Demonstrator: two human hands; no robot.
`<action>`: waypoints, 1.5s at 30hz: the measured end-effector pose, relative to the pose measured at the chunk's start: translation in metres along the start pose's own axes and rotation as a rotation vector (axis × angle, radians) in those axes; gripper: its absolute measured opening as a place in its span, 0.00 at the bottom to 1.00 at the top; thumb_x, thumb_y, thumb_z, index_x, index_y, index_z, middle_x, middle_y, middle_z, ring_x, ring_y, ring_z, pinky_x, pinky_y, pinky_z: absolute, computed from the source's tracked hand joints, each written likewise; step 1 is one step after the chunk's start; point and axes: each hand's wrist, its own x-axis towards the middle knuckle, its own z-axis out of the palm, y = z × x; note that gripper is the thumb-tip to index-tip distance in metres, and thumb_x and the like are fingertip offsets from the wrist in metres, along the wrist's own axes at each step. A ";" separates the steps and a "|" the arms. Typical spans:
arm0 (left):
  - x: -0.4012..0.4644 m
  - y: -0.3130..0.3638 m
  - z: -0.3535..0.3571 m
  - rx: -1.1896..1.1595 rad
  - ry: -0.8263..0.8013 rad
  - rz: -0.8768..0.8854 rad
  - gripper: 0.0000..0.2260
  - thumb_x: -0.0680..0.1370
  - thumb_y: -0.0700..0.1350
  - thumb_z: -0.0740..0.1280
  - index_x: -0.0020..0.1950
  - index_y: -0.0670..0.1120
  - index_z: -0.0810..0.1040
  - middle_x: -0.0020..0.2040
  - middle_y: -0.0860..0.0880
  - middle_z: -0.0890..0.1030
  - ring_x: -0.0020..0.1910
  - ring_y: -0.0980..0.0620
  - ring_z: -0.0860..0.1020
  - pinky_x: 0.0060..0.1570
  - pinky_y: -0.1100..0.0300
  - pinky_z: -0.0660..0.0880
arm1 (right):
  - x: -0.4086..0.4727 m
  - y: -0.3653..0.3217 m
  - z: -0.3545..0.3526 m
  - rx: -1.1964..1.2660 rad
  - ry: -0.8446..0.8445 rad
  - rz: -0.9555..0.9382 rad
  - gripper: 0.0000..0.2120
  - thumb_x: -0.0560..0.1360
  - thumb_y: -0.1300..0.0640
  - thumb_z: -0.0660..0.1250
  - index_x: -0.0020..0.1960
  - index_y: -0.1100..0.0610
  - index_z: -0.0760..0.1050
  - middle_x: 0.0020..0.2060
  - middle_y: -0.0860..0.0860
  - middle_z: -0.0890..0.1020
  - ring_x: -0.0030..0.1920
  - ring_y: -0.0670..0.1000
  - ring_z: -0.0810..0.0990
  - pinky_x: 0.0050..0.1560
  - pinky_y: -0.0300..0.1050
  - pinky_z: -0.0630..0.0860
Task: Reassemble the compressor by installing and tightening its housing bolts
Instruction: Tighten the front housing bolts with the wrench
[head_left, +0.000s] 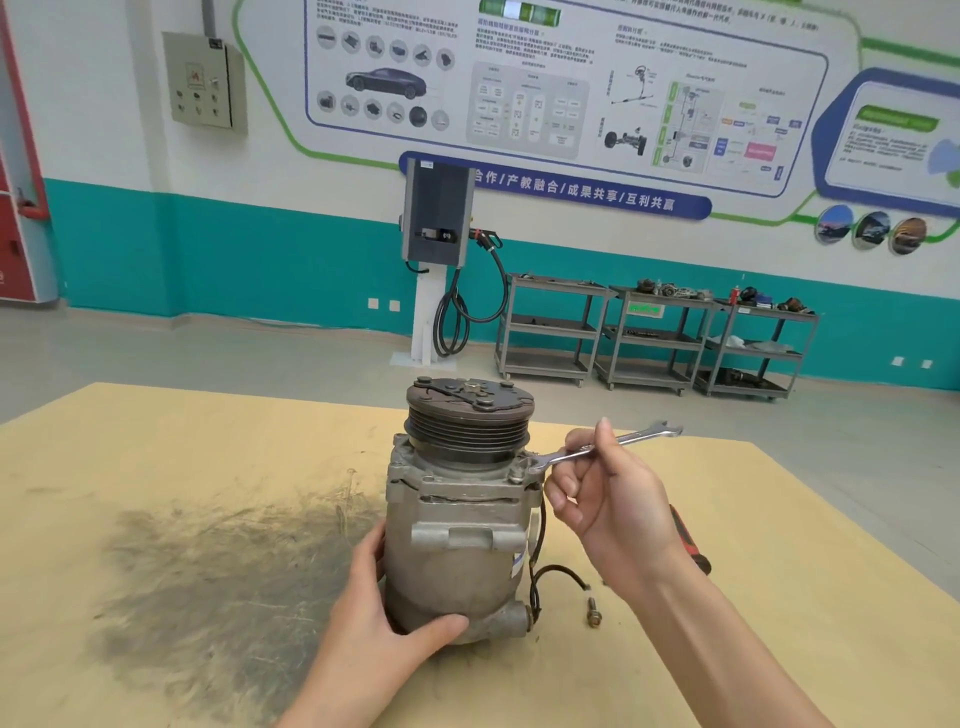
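Observation:
A grey metal compressor (457, 540) stands upright on the wooden table (208, 467), its black grooved pulley (470, 415) on top. My left hand (384, 618) grips the lower body of the compressor from the left. My right hand (608, 493) pinches a silver open-end wrench (602, 447) whose near jaw sits at a housing bolt (516, 475) on the flange at the upper right. A loose bolt (593, 613) lies on the table to the right of the compressor base.
A black wire (550, 571) loops from the compressor's right side onto the table. A red-handled tool (688, 540) lies partly behind my right forearm. A dark smudge (218, 582) covers the table's left part. Metal carts (654, 332) and a charging post (436, 260) stand far behind.

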 end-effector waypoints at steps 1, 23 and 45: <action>0.000 0.000 0.000 0.004 -0.003 0.003 0.50 0.49 0.64 0.78 0.64 0.69 0.55 0.59 0.75 0.66 0.53 0.84 0.65 0.52 0.73 0.68 | 0.000 0.001 0.000 -0.009 -0.022 0.001 0.19 0.83 0.48 0.51 0.42 0.58 0.71 0.24 0.53 0.71 0.25 0.50 0.71 0.25 0.39 0.68; -0.007 0.010 0.000 0.002 -0.034 0.039 0.44 0.51 0.67 0.78 0.59 0.78 0.55 0.56 0.81 0.68 0.62 0.71 0.70 0.61 0.64 0.69 | 0.009 -0.003 -0.008 -0.034 -0.150 0.127 0.17 0.82 0.48 0.52 0.44 0.58 0.71 0.20 0.50 0.67 0.20 0.47 0.65 0.22 0.37 0.63; -0.006 0.007 0.000 0.021 -0.028 0.042 0.45 0.54 0.63 0.79 0.62 0.76 0.55 0.59 0.79 0.68 0.63 0.69 0.70 0.64 0.60 0.69 | -0.037 0.027 0.020 -0.758 0.069 -0.795 0.13 0.80 0.50 0.58 0.42 0.58 0.72 0.24 0.47 0.70 0.24 0.46 0.69 0.26 0.42 0.67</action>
